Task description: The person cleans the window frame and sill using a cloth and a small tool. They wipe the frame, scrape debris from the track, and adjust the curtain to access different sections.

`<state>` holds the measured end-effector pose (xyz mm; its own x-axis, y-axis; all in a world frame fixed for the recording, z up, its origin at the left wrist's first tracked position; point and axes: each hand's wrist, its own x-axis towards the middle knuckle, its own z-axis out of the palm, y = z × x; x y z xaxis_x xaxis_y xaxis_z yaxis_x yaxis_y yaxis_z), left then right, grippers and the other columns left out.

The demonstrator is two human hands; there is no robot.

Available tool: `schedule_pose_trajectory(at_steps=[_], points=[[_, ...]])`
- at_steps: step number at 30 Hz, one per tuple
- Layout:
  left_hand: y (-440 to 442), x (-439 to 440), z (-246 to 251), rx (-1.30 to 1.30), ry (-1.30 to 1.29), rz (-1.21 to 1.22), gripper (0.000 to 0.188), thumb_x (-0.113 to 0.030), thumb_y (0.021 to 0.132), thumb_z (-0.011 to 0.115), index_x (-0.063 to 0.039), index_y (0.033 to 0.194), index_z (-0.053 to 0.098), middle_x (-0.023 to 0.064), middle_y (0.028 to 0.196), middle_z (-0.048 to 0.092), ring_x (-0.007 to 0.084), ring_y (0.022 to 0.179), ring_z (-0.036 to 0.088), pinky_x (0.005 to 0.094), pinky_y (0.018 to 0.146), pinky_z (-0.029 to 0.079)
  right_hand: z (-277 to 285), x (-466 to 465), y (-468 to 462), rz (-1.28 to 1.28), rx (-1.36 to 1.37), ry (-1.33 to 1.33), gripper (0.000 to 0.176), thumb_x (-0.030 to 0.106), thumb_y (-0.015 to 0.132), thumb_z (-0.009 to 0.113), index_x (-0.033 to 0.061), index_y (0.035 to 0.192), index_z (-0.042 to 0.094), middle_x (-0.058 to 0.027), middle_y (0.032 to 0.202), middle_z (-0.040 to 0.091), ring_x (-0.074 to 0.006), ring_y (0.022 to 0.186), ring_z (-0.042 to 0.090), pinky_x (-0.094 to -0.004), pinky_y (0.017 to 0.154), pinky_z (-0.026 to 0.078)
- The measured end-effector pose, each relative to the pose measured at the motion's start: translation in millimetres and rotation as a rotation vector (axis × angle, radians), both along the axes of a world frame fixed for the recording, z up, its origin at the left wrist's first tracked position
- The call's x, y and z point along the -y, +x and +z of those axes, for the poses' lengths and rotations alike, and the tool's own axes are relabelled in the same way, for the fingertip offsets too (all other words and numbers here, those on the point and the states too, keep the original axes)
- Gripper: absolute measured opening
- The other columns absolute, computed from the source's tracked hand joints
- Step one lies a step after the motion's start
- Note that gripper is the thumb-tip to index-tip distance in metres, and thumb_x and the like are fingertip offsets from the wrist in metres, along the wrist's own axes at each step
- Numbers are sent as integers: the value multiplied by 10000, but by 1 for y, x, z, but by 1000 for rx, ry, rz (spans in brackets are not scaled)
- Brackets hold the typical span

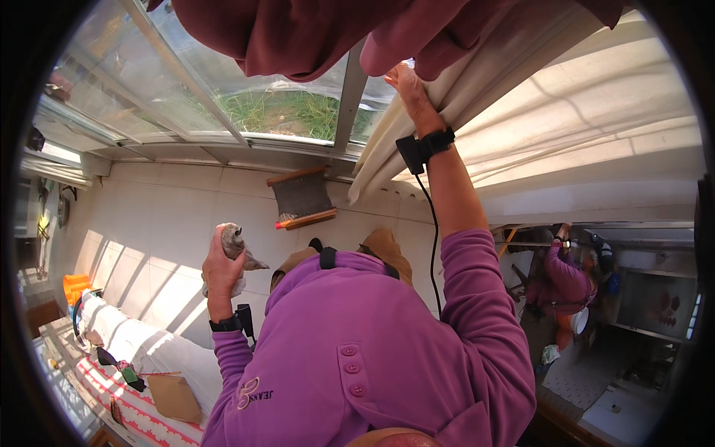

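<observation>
On the left, my left hand [220, 271] grips a crumpled grey cloth [233, 240], part of which hangs out past the thumb and below the palm. My right hand [408, 86] is raised at the top, beside a cream curtain [385, 145] and the metal frame of a glass window [268, 106]. Dark pink fabric [313, 39] hangs across the top and covers part of my right fingertips. Whether they hold anything cannot be told. A black device is strapped to each wrist, with a cable running from the right one.
A dark panel with wooden edges [304, 198] lies on the tiled floor ahead. At lower left are an orange container [75, 288], a white-covered surface [151, 346] and a brown paper piece [174, 398]. A purple-clad person [564, 274], possibly a reflection, shows at right.
</observation>
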<state>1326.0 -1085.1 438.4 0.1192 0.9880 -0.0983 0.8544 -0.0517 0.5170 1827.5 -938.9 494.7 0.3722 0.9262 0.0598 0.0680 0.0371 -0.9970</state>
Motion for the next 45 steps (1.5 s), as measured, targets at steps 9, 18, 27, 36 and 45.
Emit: schedule_pose_trajectory(at_steps=[9,18,27,36,45], points=[[74,35,9,11,18,156,717,-212,758,778,-172,1393,449,152,1245,631,355,1117,635,418,903,531,-7,-9,23,384,-33,75,812,623,1015,300,-34,1491,350,-178,1469,475,-249,1396,419,-366,1177,245],[128,68,14,102,52,298,716,-173,773,777,-182,1406,443,129,1238,642,315,1119,642,395,939,511,-11,-10,21,443,-54,135,754,538,1041,338,-78,1476,338,-214,1465,459,-250,1398,398,-355,1191,234],[131,61,11,-36,-41,182,727,-218,768,783,-208,1409,439,124,1244,644,327,1125,638,402,923,520,26,30,22,389,11,102,636,472,1034,385,-27,1419,471,-147,1415,535,-191,1361,431,-312,1155,249],[116,21,21,51,126,86,728,-203,768,782,-204,1409,436,125,1256,637,337,1128,636,421,903,526,23,22,10,343,53,154,565,400,1055,363,-17,1420,474,-109,1415,530,-206,1342,441,-314,1162,260],[86,40,-9,31,-18,172,745,-211,758,786,-200,1414,434,132,1276,625,342,1144,622,423,923,517,-20,-36,15,380,-407,108,507,397,1055,420,-30,1252,611,-117,1186,679,-210,1140,610,-339,1048,414]])
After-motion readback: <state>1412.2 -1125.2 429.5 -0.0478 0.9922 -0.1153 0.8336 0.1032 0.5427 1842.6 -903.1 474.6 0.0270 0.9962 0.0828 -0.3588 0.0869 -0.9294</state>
